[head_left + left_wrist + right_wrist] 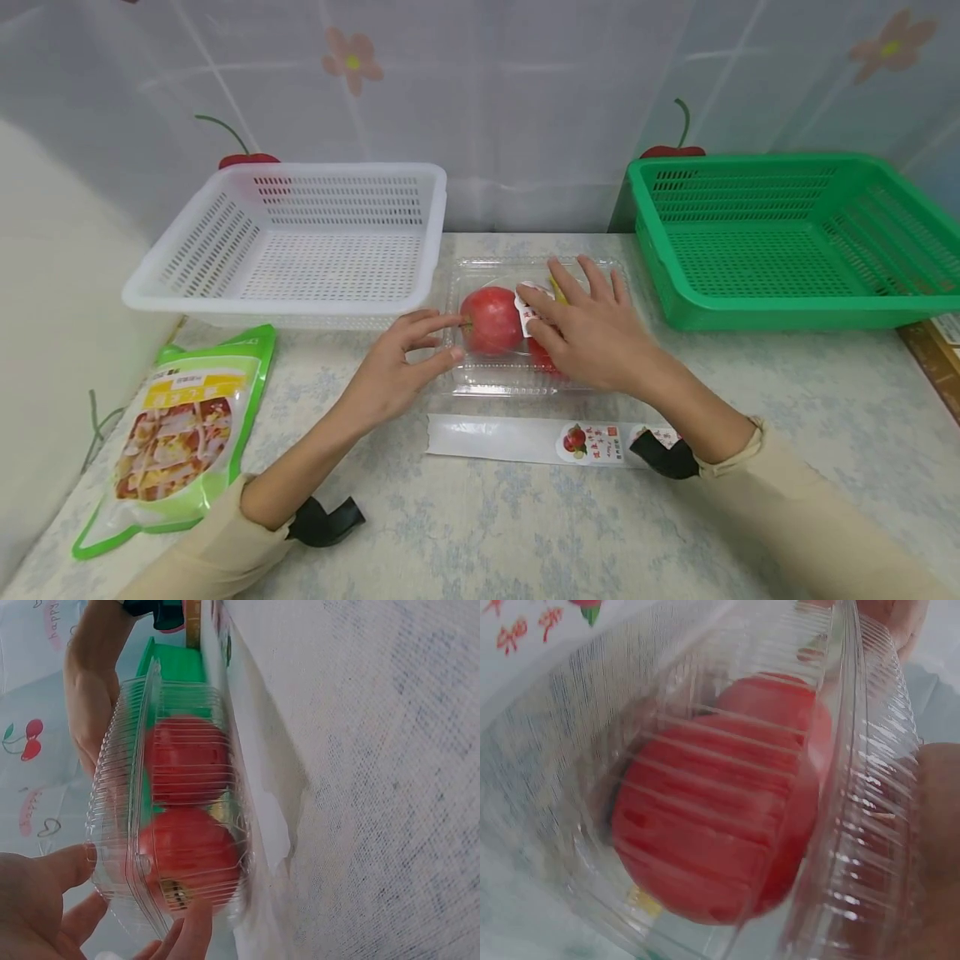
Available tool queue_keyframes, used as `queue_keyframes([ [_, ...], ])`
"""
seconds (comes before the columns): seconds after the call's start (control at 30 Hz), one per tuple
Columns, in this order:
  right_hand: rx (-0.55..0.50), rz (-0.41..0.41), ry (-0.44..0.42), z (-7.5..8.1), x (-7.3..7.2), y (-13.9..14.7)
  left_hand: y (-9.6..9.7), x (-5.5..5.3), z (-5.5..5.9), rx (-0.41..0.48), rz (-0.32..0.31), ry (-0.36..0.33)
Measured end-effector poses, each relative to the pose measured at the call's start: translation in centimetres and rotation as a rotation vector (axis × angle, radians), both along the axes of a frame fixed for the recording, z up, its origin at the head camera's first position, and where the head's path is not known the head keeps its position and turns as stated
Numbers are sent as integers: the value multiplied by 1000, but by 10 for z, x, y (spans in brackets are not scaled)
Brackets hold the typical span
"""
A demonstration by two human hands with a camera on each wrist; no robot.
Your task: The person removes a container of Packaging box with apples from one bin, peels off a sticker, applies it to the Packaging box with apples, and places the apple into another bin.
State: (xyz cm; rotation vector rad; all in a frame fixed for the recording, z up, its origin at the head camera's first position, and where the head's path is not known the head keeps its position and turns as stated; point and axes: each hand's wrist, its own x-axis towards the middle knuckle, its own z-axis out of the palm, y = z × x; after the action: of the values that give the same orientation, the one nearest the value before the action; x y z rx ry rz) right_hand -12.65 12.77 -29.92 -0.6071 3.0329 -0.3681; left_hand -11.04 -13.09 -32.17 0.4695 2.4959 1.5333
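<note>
A clear plastic box (pixel 480 387) with its lid down lies at the middle of the table. Inside sit red apples (pixel 491 321), and something yellow (pixel 557 290) shows under my right hand. On top of the lid is a white printed sticker (pixel 527 315), partly covered by fingers. My left hand (pixel 397 367) holds the box at its left side, one finger up on the lid and others lower on the wall (pixel 161 922). With fingers spread and fairly straight, my right hand (pixel 596 333) presses on the lid over the sticker's right part.
A strip of sticker backing (pixel 487 435) with printed stickers lies in front of the box. Behind on the left stands a white basket (pixel 300 304), on the right a green basket (pixel 795 312). A green-edged food packet (pixel 180 442) lies at left.
</note>
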Motion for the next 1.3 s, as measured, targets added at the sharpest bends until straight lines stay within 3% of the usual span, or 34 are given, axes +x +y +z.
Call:
queue_keyframes([
  [0.17,87,16,-60,3,0,3,0,0,-3,9,1,9],
  [0.47,-54,123,-126,11,-1,20,0,2,-3,15,-2,1],
  [0.73,-155,69,-119,6,-2,23,1,1,-2,23,-11,9],
  [0.93,-156,52,-68,1,-1,20,1,1,-3,22,-7,4],
  [1.3,-150,67,-94,7,0,21,2,2,-3,16,1,-3],
])
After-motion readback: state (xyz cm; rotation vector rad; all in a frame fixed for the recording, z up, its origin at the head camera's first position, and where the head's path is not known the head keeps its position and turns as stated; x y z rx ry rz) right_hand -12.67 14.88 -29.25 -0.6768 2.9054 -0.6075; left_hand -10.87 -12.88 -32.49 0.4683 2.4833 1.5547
